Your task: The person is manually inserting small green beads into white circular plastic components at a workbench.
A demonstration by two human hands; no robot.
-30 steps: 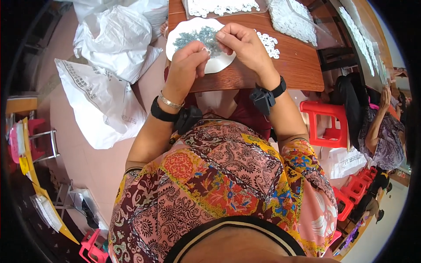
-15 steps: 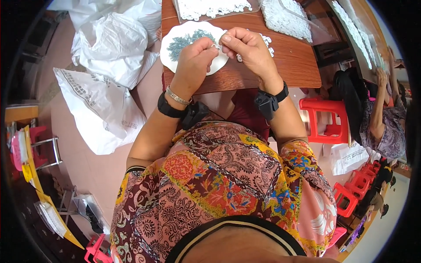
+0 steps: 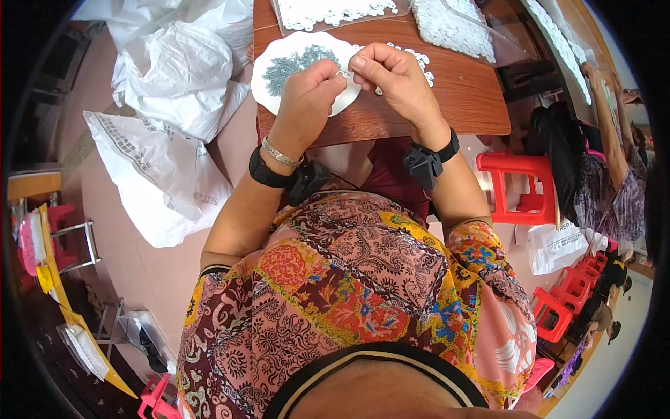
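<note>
**Pinching one small white piece near the edge of one plate**

Counting two hands, both raised above the brown surface, fingertips almost meeting. In the left hand, held between thumb and forefinger with the other fingers curled: the one small white piece. With the right hand, pressing thumb and forefinger together just beside that piece; cannot tell whether around anything.

Under and beyond the left hand, one white scalloped plate bearing one heap of slender grey pieces, too many to count. Beyond the right hand and to its right, one scatter of loose white pieces, partly covered by the fingers, so not fully countable. Farther beyond both hands, two batches of white pieces in clear plastic.

Behind the hands, two black wrist devices, one per wrist, plus one silvery bracelet on the left.

Left of the left hand, on the floor: one flattened white sack and, farther off, at least two bulging white sacks. Right of the right hand, nearer the body: one red stool; past it, several more red stools, overlapping, hard to count.
</note>
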